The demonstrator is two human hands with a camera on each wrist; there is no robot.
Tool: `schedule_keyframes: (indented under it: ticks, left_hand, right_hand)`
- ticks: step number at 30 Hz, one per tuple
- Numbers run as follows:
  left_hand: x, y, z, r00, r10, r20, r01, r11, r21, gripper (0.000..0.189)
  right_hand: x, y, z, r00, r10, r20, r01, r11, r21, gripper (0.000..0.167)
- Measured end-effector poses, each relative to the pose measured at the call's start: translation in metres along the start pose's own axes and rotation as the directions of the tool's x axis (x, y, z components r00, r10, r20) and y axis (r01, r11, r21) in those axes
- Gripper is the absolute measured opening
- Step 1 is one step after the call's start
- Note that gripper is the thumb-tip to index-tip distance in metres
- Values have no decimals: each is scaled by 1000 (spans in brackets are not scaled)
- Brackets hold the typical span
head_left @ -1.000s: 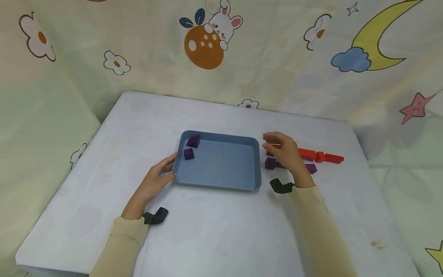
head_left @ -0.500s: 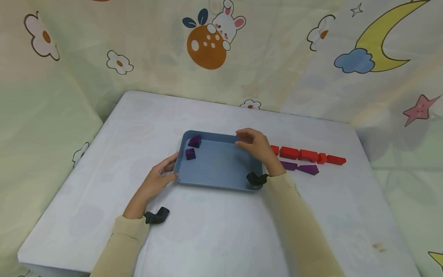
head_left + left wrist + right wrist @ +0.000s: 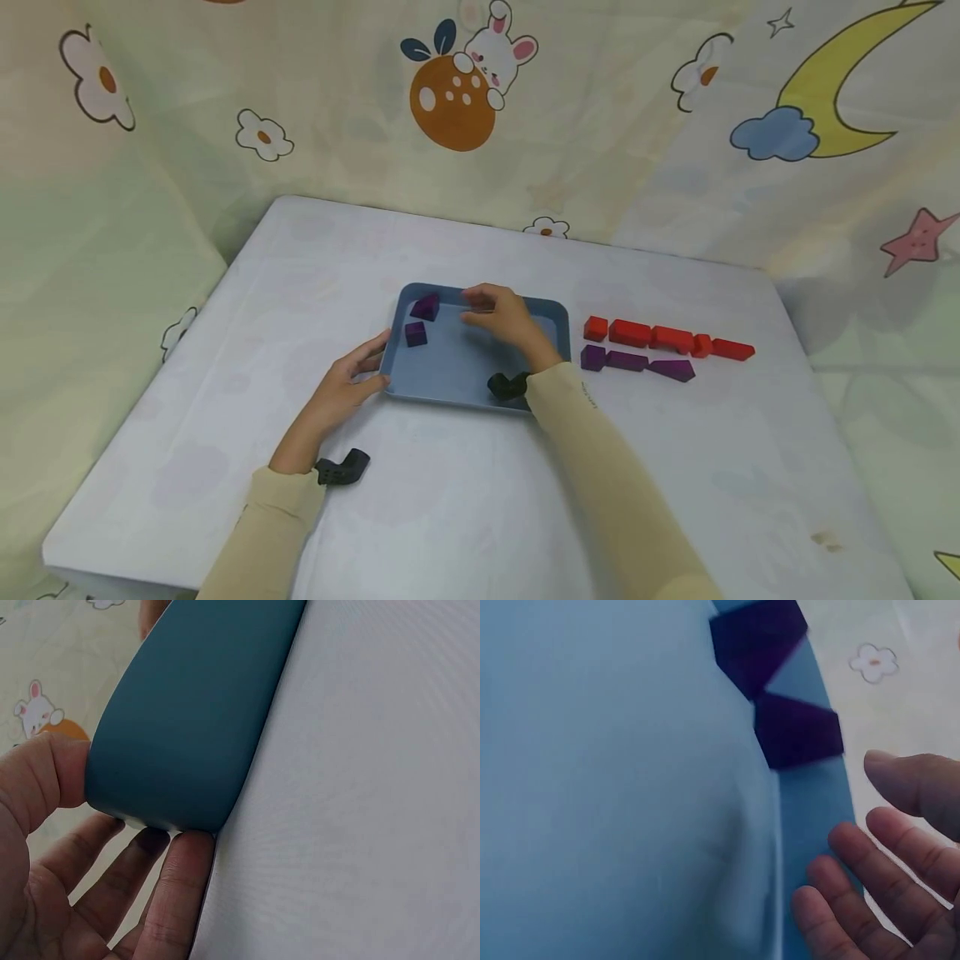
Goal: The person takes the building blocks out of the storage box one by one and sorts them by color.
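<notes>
My left hand (image 3: 343,387) rests against the left end of a shallow blue tray (image 3: 442,398). In the left wrist view, the thumb and fingertips touch the outer wall of the tray (image 3: 180,712) around its corner. Two purple blocks lie inside the tray at its left end: a wedge-like block (image 3: 426,307) and a cube-like block (image 3: 416,334). My right hand (image 3: 504,317) hovers over the tray's middle, to the right of these blocks. Its fingers are spread with nothing between them, as the right wrist view shows beside the purple block (image 3: 799,731).
Right of the tray, several red blocks (image 3: 630,333) lie in a row on the white table (image 3: 450,500). In front of them is a row of three purple blocks (image 3: 627,361). A patterned cloth (image 3: 337,83) hangs behind the table.
My right hand has moved left from above the block rows to over the middle of the tray, uncovering the rows. My left hand has stayed at the tray's left end.
</notes>
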State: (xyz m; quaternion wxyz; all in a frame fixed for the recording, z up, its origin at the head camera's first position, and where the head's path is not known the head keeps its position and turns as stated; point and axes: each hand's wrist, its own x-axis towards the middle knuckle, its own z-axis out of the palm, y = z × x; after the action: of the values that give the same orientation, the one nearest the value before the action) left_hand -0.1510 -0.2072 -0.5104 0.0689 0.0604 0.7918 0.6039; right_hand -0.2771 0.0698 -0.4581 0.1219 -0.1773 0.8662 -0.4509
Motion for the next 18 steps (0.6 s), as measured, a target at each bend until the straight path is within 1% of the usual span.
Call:
schedule_keyframes:
  ticks: [3,6,9,13,18]
  left_hand:
    - [0,0,0,1000,1,-1,-1,1000,-6,73]
    - [0,-1,0,1000,2,1,-2,1000,-13,73]
    - [1,-3,0,1000,4,5,-4,1000,-8,73]
    - [2,-6,0,1000,-9,1,9,1000,12,73]
    - [2,-6,0,1000,-12,-3,12,1000,11,74]
  right_hand:
    - [7,-4,11,1000,10,19,-10,1000,-3,44]
    - [13,-9,23,1000,20,14,-20,1000,-1,44]
    - [18,-12,32,999,40,-16,-40,999,-17,45]
    - [23,-16,44,995,60,-75,-65,996,-63,46]
    - [27,-19,52,990,64,-122,-76,992,-98,39]
